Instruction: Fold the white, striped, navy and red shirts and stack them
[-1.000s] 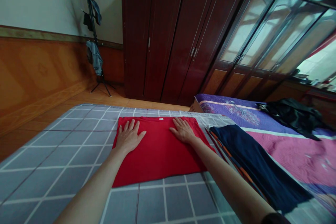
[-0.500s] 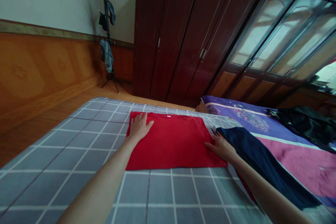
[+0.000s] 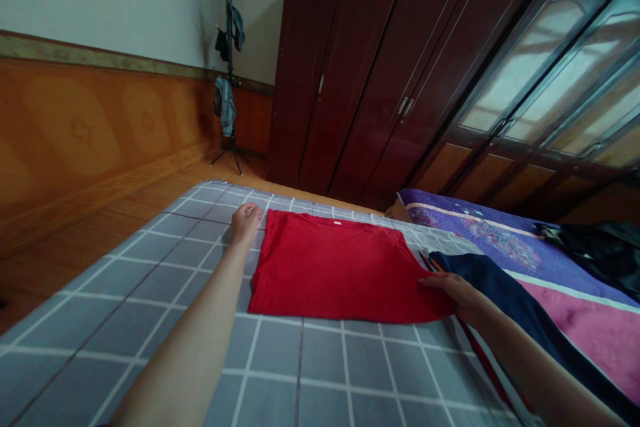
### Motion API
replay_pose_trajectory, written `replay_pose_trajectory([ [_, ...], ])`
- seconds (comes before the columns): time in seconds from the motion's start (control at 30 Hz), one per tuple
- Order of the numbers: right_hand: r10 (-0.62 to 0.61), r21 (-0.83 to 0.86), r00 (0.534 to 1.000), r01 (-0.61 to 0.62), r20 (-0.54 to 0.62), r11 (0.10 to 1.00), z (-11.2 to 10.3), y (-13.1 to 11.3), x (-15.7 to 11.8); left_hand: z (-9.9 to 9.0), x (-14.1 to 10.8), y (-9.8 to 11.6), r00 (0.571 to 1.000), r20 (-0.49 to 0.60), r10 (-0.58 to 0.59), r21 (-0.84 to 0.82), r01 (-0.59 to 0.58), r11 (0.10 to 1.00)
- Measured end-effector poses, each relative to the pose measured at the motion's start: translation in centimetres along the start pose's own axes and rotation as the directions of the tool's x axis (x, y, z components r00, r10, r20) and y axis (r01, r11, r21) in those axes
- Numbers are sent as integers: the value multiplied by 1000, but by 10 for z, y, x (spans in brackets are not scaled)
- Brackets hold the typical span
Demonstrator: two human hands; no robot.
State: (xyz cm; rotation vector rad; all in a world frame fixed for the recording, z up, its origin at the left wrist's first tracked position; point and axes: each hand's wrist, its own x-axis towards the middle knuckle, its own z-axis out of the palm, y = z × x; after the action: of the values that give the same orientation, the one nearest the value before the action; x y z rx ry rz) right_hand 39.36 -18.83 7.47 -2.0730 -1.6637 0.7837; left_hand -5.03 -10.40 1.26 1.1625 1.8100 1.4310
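Observation:
A red shirt (image 3: 335,267), folded into a flat block with a small white label at its far edge, lies on a grey checked bed sheet (image 3: 270,367). My right hand (image 3: 453,290) pinches its right edge, which is drawn slightly up and out. Just off the far left corner, my left hand (image 3: 247,221) hovers with curled fingers, apart from the cloth; nothing shows in it. Beyond my right hand lies a dark blue folded garment (image 3: 520,307), with red and dark cloth edges beside my right forearm.
A second bed with a purple and pink cover (image 3: 480,227) stands at the right, bearing a black garment (image 3: 595,250). Dark red wardrobes (image 3: 370,80) line the back. A coat rack (image 3: 230,60) with caps and clothing stands in the far corner.
My left hand has lifted off the shirt's left side, moved outward and curled. My right hand has gone from lying on the right side to pinching and pulling that edge. The view has shifted.

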Motion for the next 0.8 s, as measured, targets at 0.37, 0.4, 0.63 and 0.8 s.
replay_pose_trajectory([
  [0.37, -454, -460, 891, 391, -30, 797, 79, -186, -22, -10, -14, 20, 841, 535, -87, -258, 260, 931],
  [0.4, -500, -483, 866, 441, 8, 756, 99, -204, -31, -10, -16, 20, 814, 574, -94, -238, 276, 931],
  [0.63, -672, -477, 669, 726, 319, 496, 207, -239, -92, -10, -20, 17, 770, 632, -89, -141, 227, 964],
  [0.8, -741, -519, 617, 739, 266, 430, 204, -201, -96, -3, -22, 19, 750, 662, -1, -71, 64, 995],
])
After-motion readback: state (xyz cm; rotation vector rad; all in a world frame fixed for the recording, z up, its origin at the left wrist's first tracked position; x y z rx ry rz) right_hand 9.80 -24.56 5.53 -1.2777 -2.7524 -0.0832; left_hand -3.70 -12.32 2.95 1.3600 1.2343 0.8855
